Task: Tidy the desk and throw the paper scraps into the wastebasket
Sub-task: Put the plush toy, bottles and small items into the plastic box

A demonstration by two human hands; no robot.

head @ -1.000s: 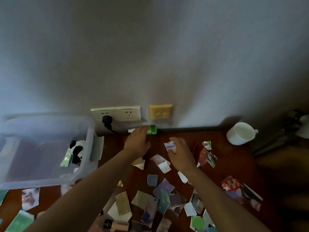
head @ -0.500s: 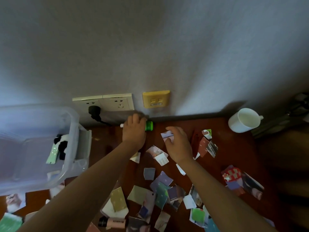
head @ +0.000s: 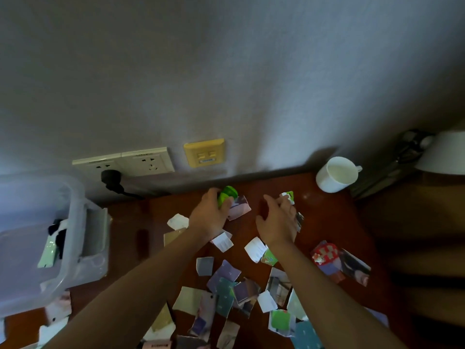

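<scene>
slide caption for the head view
Desk tidying: left hand grips a green-capped stick while right hand hovers over paper scraps.

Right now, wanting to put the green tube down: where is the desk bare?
Bare wood lies between the clear bin and the left forearm, and between the mug and the red scrap. Scraps crowd the middle, between both forearms.

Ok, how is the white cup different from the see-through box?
The cup is white and round; the box is clear and boxy. The cup is small; the box is much bigger. The cup stands at the right by the wall; the box at the left. The box holds a black-and-white toy and a green packet; nothing shows in the cup. Both sit on the desk.
</scene>
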